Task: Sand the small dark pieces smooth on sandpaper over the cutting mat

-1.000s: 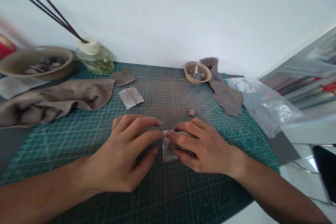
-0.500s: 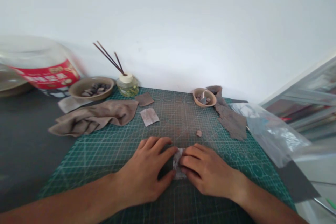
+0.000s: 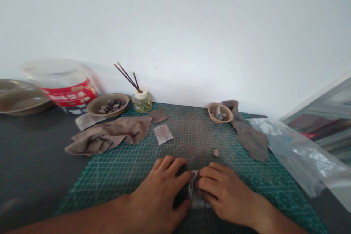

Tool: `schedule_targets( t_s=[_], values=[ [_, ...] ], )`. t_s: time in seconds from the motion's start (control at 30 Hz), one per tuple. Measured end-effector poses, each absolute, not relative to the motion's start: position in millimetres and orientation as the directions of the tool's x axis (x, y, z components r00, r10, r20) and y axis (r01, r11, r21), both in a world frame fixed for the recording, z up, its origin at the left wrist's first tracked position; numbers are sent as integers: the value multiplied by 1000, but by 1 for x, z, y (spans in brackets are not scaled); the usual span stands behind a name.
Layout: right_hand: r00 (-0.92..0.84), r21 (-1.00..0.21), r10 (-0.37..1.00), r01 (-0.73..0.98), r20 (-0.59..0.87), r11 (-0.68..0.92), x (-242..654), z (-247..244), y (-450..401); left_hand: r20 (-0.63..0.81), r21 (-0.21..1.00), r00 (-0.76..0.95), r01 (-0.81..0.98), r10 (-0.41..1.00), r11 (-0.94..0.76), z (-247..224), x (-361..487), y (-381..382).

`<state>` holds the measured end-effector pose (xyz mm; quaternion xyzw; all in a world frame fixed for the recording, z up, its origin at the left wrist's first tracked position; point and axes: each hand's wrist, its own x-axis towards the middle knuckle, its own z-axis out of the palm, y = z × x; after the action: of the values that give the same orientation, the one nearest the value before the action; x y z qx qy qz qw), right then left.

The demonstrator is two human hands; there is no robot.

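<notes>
Left hand (image 3: 156,193) lies curled on the mat, fingers slightly spread, with its fingertips against the edge of a small folded strip of pale grey paper (image 3: 195,190). Right hand (image 3: 226,193) presses in from the other side, fingers close together over the strip. From my remote view I cannot tell whether either hand is truly pinching it. The strip sits between both hands on the near half of a green gridded cutting mat (image 3: 115,168). Beyond them I see a small pinkish stone chip (image 3: 215,153), a pale square sheet (image 3: 163,134), a crumpled grey-brown suede cloth (image 3: 106,140), a tan bowl of dark pebbles (image 3: 107,105), and a clear plastic bag (image 3: 296,153).
</notes>
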<state>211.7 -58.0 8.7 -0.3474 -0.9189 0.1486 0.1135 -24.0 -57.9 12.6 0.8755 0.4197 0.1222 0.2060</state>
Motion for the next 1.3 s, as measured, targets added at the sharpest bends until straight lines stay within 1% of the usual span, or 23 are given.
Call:
schedule_targets(
  t_s=[0.1, 0.2, 0.37, 0.43, 0.53, 0.57, 0.7, 0.77, 0.83, 0.9, 0.97, 1.03, 1.1, 1.2, 1.23, 1.3],
  values=[
    [-739, -335, 665, 603, 105, 724, 212, 8, -57, 40, 468, 611, 687, 791, -555, 11, -24, -58],
    [-754, -346, 647, 581, 111, 737, 211, 8, -56, 33, 480, 597, 694, 801, -537, 10, -25, -59],
    [-691, -336, 716, 655, 98, 677, 214, 11, -55, 20, 473, 593, 704, 805, -530, 10, -24, -58],
    [-716, -349, 693, 631, 81, 693, 216, 12, -56, 12, 473, 593, 706, 805, -527, 10, -23, -57],
    [-781, -360, 619, 556, 82, 749, 213, 12, -59, 8, 474, 597, 704, 802, -529, 8, -23, -56],
    [-783, -356, 616, 554, 85, 753, 212, 12, -59, 10, 474, 597, 704, 802, -530, 8, -24, -56],
    [-672, -368, 737, 668, 73, 646, 211, 12, -55, 22, 468, 605, 697, 796, -543, 6, -25, -55],
    [-674, -408, 737, 661, 44, 630, 212, 13, -55, 18, 472, 610, 693, 792, -545, 6, -25, -55],
    [-730, -437, 683, 603, 34, 667, 212, 12, -56, 5, 479, 614, 692, 790, -541, 6, -25, -55],
    [-744, -430, 666, 585, 53, 688, 211, 11, -56, -5, 479, 618, 691, 786, -541, 7, -25, -55],
    [-692, -411, 719, 635, 74, 654, 211, 10, -54, -5, 473, 620, 693, 785, -544, 8, -25, -55],
    [-644, -415, 762, 677, 65, 608, 213, 11, -51, -1, 467, 615, 698, 789, -543, 8, -24, -54],
    [-669, -429, 743, 662, 32, 615, 215, 14, -50, 4, 465, 610, 700, 792, -542, 9, -24, -54],
    [-757, -422, 653, 589, 11, 690, 213, 16, -52, 10, 463, 610, 699, 792, -544, 10, -23, -54],
    [-766, -412, 643, 580, 19, 703, 212, 16, -53, 10, 462, 611, 699, 792, -546, 10, -23, -54],
    [-735, -394, 677, 611, 41, 687, 211, 17, -53, 9, 454, 613, 701, 790, -550, 10, -23, -55]
  ],
)
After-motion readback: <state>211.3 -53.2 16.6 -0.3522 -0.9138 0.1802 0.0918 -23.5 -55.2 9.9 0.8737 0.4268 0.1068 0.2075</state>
